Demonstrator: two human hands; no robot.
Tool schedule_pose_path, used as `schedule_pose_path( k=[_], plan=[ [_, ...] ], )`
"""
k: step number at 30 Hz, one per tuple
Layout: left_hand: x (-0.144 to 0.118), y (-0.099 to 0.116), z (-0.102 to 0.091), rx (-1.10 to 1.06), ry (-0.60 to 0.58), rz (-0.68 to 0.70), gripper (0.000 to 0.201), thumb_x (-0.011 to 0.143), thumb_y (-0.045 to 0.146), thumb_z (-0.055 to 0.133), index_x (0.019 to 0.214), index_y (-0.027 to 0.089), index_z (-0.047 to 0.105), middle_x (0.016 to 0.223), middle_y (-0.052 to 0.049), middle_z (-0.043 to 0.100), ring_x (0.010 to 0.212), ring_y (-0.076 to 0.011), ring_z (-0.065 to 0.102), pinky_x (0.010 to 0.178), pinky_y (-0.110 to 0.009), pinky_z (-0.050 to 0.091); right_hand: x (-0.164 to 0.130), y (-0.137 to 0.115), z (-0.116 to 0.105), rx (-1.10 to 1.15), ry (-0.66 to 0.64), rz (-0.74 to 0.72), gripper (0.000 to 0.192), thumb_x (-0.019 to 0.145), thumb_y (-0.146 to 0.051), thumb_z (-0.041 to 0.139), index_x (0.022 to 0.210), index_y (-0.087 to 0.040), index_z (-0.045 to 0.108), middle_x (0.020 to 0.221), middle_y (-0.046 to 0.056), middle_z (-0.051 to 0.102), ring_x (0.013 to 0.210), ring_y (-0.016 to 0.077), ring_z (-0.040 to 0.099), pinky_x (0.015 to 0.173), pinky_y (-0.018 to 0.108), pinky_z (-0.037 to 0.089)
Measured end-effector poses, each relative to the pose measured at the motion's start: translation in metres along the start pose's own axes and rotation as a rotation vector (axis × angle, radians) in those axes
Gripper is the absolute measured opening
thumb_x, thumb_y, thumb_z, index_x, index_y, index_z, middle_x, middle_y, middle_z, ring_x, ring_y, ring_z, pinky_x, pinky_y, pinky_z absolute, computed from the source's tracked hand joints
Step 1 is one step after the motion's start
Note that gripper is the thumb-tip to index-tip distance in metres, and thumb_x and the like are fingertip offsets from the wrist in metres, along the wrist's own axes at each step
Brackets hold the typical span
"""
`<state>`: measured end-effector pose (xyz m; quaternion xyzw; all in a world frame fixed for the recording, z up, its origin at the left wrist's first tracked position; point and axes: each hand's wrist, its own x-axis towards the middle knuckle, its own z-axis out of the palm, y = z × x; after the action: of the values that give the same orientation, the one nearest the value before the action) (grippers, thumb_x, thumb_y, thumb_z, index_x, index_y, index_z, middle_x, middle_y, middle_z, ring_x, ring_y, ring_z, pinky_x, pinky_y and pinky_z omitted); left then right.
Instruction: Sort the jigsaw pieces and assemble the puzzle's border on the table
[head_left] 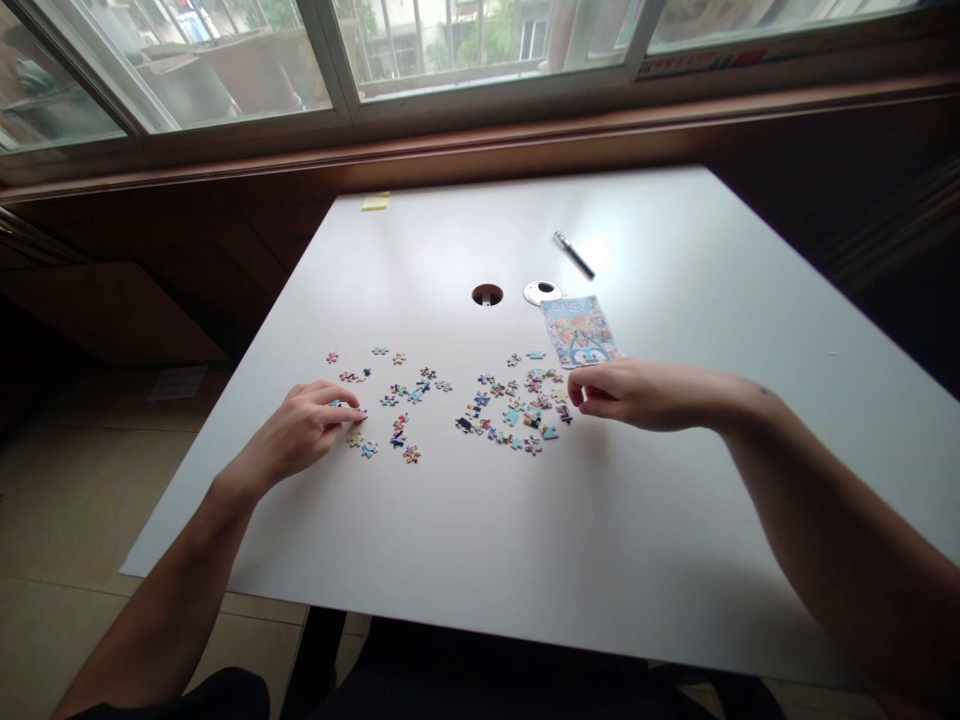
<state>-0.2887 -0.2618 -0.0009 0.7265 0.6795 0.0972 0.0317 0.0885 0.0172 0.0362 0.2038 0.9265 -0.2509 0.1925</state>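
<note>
Daylight from a wide window (450,50) falls on a big white table (525,530) that fills most of the view, with a brown sill and a tiled floor (45,560) to its left. Two bare forearms come in from the lower corners.

Of the hands, the right hand (637,393) lies low over the table at the right edge of the larger scatter, fingers curled in and thumb close to the forefinger; whether a piece sits between them cannot be told. The left hand (304,430) rests palm down at the left, fingertips drawn narrow and touching a small piece (339,405) lying at the near edge of the smaller scatter.

Next in size is a printed picture card (580,330), bright blue and orange, lying flat just beyond the right hand. A dark pen (574,255) lies at an angle farther back, well apart from the hands. A round cable hole (487,294) opens in the table near its middle, with its pale round cover (541,292) lying just beside it. A yellow sticky note (376,201) sits at the far edge.

Smallest are the jigsaw pieces: a dense cluster (514,410) between the hands, nearer the right one, and a looser spread (394,400) toward the left.
</note>
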Motion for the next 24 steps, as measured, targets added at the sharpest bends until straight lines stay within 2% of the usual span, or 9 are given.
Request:
schedule_pose_path(
  k=[2, 5, 8, 10, 14, 16, 18, 21, 24],
  plan=[
    [0.0, -0.003, 0.0, 0.011, 0.036, -0.049, 0.032, 0.091, 0.017, 0.047, 0.097, 0.026, 0.077, 0.116, -0.003, 0.072, 0.113, -0.0234, 0.063, 0.102, -0.041, 0.047, 0.0, -0.001, 0.0, 0.001, -0.003, 0.004, 0.016, 0.091, -0.036, 0.045, 0.089, -0.025, 0.057, 0.088, 0.004, 0.06, 0.079, 0.0219, 0.054, 0.067, 0.032, 0.038],
    [0.002, -0.012, 0.0, 0.031, 0.062, -0.141, 0.041, 0.087, 0.013, 0.045, 0.118, 0.023, 0.069, 0.129, -0.005, 0.068, 0.123, -0.0242, 0.06, 0.108, -0.042, 0.044, -0.001, -0.001, -0.001, 0.0, -0.002, 0.007, 0.017, 0.091, -0.037, 0.045, 0.088, -0.025, 0.057, 0.087, 0.005, 0.06, 0.079, 0.0218, 0.054, 0.067, 0.032, 0.038],
    [0.005, -0.021, 0.002, 0.071, 0.048, -0.208, 0.037, 0.086, 0.013, 0.044, 0.111, 0.023, 0.069, 0.121, -0.005, 0.072, 0.118, -0.0243, 0.063, 0.109, -0.044, 0.042, -0.001, -0.002, -0.001, 0.007, 0.008, -0.001, 0.017, 0.091, -0.036, 0.045, 0.088, -0.024, 0.057, 0.086, 0.005, 0.06, 0.079, 0.0219, 0.054, 0.067, 0.032, 0.038],
    [0.007, -0.027, 0.004, 0.085, 0.091, -0.252, 0.035, 0.086, 0.014, 0.044, 0.108, 0.023, 0.069, 0.12, -0.005, 0.073, 0.116, -0.0243, 0.064, 0.108, -0.043, 0.042, -0.002, -0.002, -0.001, 0.01, 0.009, -0.002, 0.016, 0.091, -0.035, 0.045, 0.088, -0.024, 0.057, 0.086, 0.005, 0.06, 0.079, 0.0217, 0.054, 0.068, 0.032, 0.038],
    [0.01, -0.034, 0.009, 0.087, 0.128, -0.305, 0.05, 0.084, 0.011, 0.041, 0.13, 0.023, 0.059, 0.138, -0.006, 0.063, 0.126, -0.025, 0.057, 0.111, -0.044, 0.038, -0.002, -0.002, -0.001, 0.02, 0.007, -0.001, 0.016, 0.09, -0.036, 0.047, 0.088, -0.024, 0.057, 0.087, 0.005, 0.06, 0.079, 0.0216, 0.054, 0.067, 0.032, 0.038],
    [0.011, -0.033, 0.011, 0.109, 0.139, -0.335, 0.051, 0.085, 0.011, 0.041, 0.13, 0.024, 0.061, 0.131, -0.006, 0.067, 0.12, -0.0261, 0.06, 0.111, -0.047, 0.035, -0.002, -0.003, -0.001, 0.028, 0.014, 0.002, 0.016, 0.089, -0.036, 0.048, 0.088, -0.024, 0.058, 0.086, 0.005, 0.061, 0.078, 0.0217, 0.054, 0.066, 0.032, 0.038],
    [0.012, -0.027, 0.014, 0.136, 0.15, -0.325, 0.05, 0.087, 0.011, 0.042, 0.129, 0.027, 0.063, 0.127, -0.006, 0.068, 0.117, -0.0267, 0.059, 0.109, -0.048, 0.034, -0.002, -0.003, -0.001, 0.029, 0.015, 0.01, 0.016, 0.088, -0.036, 0.048, 0.088, -0.024, 0.058, 0.085, 0.005, 0.061, 0.077, 0.0218, 0.054, 0.066, 0.032, 0.038],
    [0.014, -0.018, 0.019, 0.134, 0.106, -0.226, 0.052, 0.088, 0.011, 0.041, 0.129, 0.033, 0.064, 0.134, -0.004, 0.064, 0.125, -0.0261, 0.054, 0.11, -0.047, 0.032, -0.002, -0.004, -0.002, 0.017, 0.003, 0.018, 0.016, 0.09, -0.037, 0.047, 0.089, -0.024, 0.058, 0.086, 0.005, 0.061, 0.078, 0.0221, 0.055, 0.067, 0.032, 0.038],
    [0.014, -0.017, 0.018, 0.086, 0.111, -0.205, 0.052, 0.087, 0.01, 0.04, 0.128, 0.03, 0.065, 0.134, -0.004, 0.064, 0.126, -0.0251, 0.055, 0.112, -0.046, 0.032, -0.002, -0.003, -0.001, 0.008, 0.002, 0.001, 0.017, 0.09, -0.037, 0.046, 0.088, -0.025, 0.057, 0.087, 0.005, 0.061, 0.08, 0.0225, 0.055, 0.068, 0.033, 0.038]
  ],
)
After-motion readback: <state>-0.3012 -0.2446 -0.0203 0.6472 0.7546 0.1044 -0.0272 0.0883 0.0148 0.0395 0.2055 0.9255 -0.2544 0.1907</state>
